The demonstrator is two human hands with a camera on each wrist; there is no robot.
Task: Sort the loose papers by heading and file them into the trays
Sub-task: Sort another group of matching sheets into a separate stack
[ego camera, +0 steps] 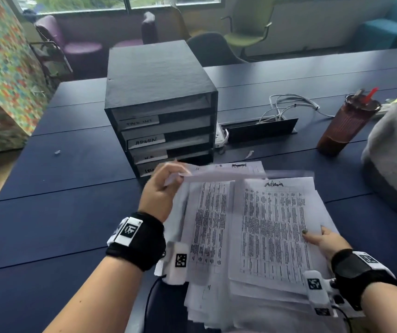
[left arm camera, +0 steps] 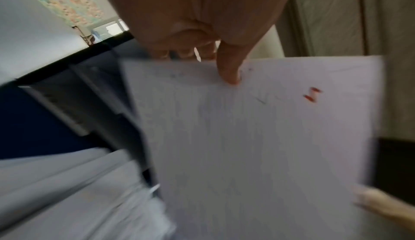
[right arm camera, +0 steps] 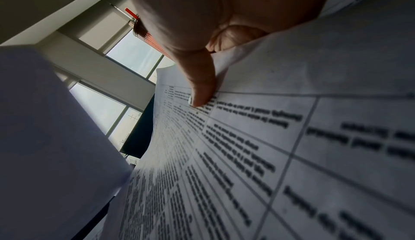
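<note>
Currently your left hand (ego camera: 161, 188) pinches one loose sheet (ego camera: 226, 174) by its edge, lifted clear of the paper stack (ego camera: 216, 236) so that it separates cleanly; motion blur hides its heading. Your right hand (ego camera: 322, 239) grips the stack's right edge, thumb on top of the sheet headed "admin" (ego camera: 274, 227), which keeps the remaining papers from sliding on the table (ego camera: 72, 212). The tray unit (ego camera: 161, 111) stands just behind the stack, its labelled slots facing you, so each sheet probably needs only a short reach forward.
</note>
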